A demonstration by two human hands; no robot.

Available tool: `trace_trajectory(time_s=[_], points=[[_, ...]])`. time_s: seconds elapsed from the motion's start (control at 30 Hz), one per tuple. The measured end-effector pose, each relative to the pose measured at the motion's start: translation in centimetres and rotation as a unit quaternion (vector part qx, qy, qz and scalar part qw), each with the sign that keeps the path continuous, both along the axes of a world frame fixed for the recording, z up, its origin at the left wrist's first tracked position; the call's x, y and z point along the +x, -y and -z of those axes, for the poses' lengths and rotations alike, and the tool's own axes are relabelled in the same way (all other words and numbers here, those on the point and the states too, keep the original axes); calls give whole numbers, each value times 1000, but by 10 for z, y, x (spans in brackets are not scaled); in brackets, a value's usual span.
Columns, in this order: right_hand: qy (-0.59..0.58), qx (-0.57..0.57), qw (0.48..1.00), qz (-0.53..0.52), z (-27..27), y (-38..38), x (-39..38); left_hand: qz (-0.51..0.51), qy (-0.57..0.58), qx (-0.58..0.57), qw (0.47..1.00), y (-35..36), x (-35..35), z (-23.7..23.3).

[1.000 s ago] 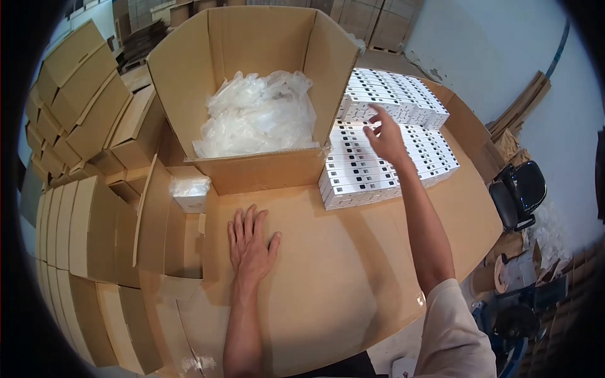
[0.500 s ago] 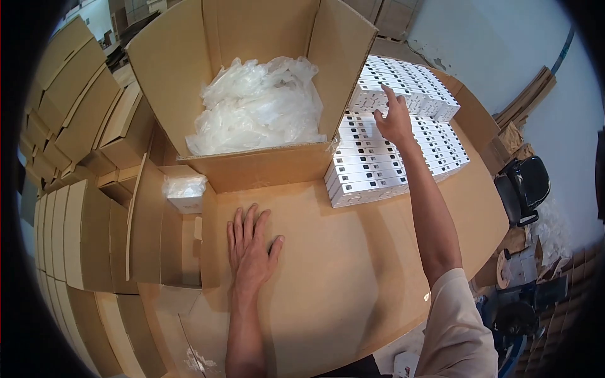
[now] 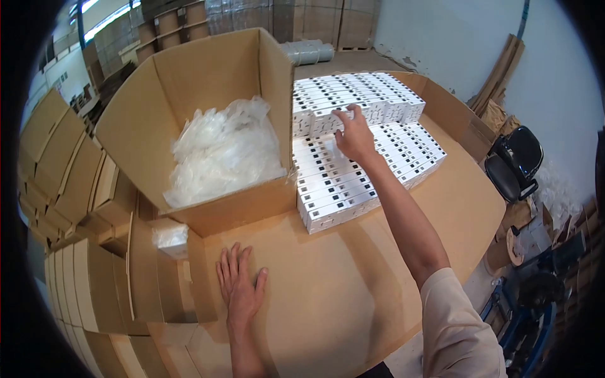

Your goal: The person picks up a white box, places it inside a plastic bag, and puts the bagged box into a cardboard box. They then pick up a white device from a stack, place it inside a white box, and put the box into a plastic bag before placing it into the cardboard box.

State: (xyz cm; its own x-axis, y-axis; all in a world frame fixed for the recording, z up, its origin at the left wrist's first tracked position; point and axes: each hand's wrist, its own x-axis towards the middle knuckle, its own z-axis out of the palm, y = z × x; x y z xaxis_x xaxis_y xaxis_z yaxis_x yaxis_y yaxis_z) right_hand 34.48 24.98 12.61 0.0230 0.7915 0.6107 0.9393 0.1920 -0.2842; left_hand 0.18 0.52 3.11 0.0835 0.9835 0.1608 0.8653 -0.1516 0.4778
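Observation:
My right hand (image 3: 355, 137) reaches over the stacked white boxes (image 3: 365, 170), thumb and fingers apart and bent. Its fingertips are at the front of the raised back rows (image 3: 359, 91), close to a white box (image 3: 326, 122) there; whether they touch it is hard to tell. The boxes are slim, with small dark squares on their top faces. On the brown tabletop (image 3: 302, 296) my left hand (image 3: 241, 290) lies flat, fingers spread, holding nothing. Left of it stands an open narrow carton (image 3: 205, 277), in which a small white box wrapped in clear plastic (image 3: 171, 241) sits.
A large open carton (image 3: 239, 211) holding crumpled clear plastic bags (image 3: 220, 151) stands behind my left hand. Folded cartons (image 3: 69, 157) are piled along the left. Beyond the table's right side are a black chair (image 3: 515, 164) and a cardboard spool (image 3: 506, 251).
The view has swung to the right, so the table and cartons appear further left and lower. My right hand stays over the white boxes, its fingers more bent. My left hand still rests on the table.

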Motion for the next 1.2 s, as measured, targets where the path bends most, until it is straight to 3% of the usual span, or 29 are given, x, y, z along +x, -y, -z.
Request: trace_trajectory(time_s=[0.1, 0.27, 0.8, 1.2], points=[[29, -18, 999, 8, 0, -6, 3, -6, 0, -12, 1000, 1, 1, -3], [77, 67, 995, -2, 9, -15, 10, 6, -7, -6, 1000, 1, 0, 1], [120, 93, 988, -18, 16, -20, 23, 9, -28, -11, 1000, 0, 3, 0], [52, 47, 997, -24, 24, -5, 19, 11, -22, -13, 1000, 1, 3, 1]])
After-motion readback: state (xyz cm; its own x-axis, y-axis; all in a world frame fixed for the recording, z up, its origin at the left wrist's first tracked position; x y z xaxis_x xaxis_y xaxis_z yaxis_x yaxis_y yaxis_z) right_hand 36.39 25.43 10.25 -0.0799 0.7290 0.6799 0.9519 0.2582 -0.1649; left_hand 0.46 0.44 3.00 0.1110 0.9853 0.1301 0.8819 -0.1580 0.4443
